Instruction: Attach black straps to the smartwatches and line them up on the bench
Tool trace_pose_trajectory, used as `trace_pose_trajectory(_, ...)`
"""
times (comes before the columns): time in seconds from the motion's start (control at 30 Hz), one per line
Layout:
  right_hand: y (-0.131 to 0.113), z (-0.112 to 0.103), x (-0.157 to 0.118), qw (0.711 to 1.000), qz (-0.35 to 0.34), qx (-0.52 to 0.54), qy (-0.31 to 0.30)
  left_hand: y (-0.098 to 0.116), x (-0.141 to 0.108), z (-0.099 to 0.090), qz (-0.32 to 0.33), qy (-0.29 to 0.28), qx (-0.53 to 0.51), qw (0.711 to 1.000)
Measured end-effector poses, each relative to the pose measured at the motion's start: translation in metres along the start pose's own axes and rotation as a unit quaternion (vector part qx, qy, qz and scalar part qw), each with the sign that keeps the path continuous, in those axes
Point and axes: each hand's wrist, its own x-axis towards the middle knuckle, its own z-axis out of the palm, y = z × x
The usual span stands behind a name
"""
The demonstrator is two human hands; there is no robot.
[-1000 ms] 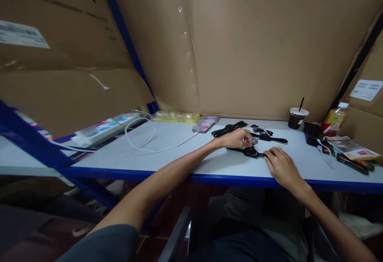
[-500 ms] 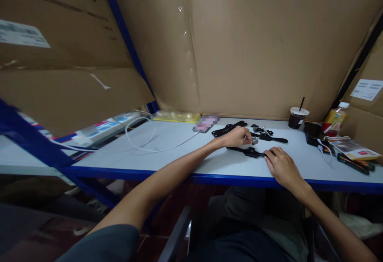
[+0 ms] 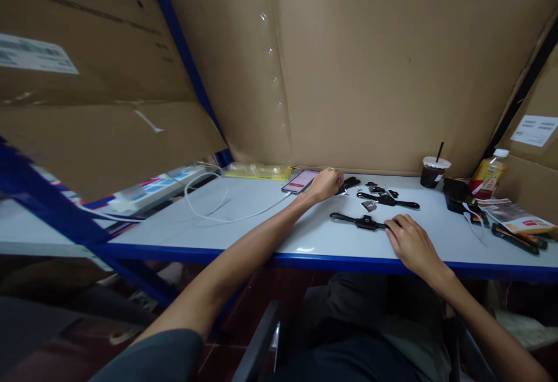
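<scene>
My right hand (image 3: pixel 410 241) rests at the table's front, its fingers closed on one handle end of a black two-handled tool (image 3: pixel 366 222). Farther back, my left hand (image 3: pixel 326 185) is beside the phone, over the near end of a pile of black tools (image 3: pixel 350 184). Its fingers are curled, and what they hold, if anything, is hidden. Between the hands lie a small metal blade (image 3: pixel 368 206) and another black two-handled tool (image 3: pixel 387 200), with small black parts (image 3: pixel 378 188) behind it.
A phone (image 3: pixel 300 182) with a white cable lies at the back. On the right stand a lidded cup (image 3: pixel 435 172) and a bottle (image 3: pixel 491 174), near a packet (image 3: pixel 517 216) and dark tools (image 3: pixel 514 238). Cardboard (image 3: pixel 349 68) walls the back. A power strip (image 3: pixel 157 189) lies left.
My left hand has moved back and left from the metal blade to the pile beside the phone, leaving the blade uncovered. My right hand has stayed on the black tool.
</scene>
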Motion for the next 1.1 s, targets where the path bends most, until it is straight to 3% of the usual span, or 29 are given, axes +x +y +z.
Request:
trace_pose_trajectory(0.13, -0.002, -0.003, 0.0, 1.0, 0.002, -0.008, -0.002, -0.004, -0.001, 0.006, 0.027, -0.038, 0.079, 0.996)
trace_pose_trajectory(0.5, -0.001, -0.001, 0.0, 1.0, 0.0, -0.007, -0.002, 0.01, -0.005, 0.014, 0.012, -0.063, 0.078, 0.995)
trace_pose_trajectory(0.73, 0.0, 0.0, 0.0, 1.0, 0.001, -0.005, 0.007, 0.019, -0.004, 0.021, 0.009, -0.064, 0.033, 0.997)
trace_pose_trajectory(1.1, -0.001, -0.003, 0.001, 1.0, 0.003, -0.006, -0.004, 0.002, 0.008, 0.035, 0.018, -0.083, -0.103, 0.991)
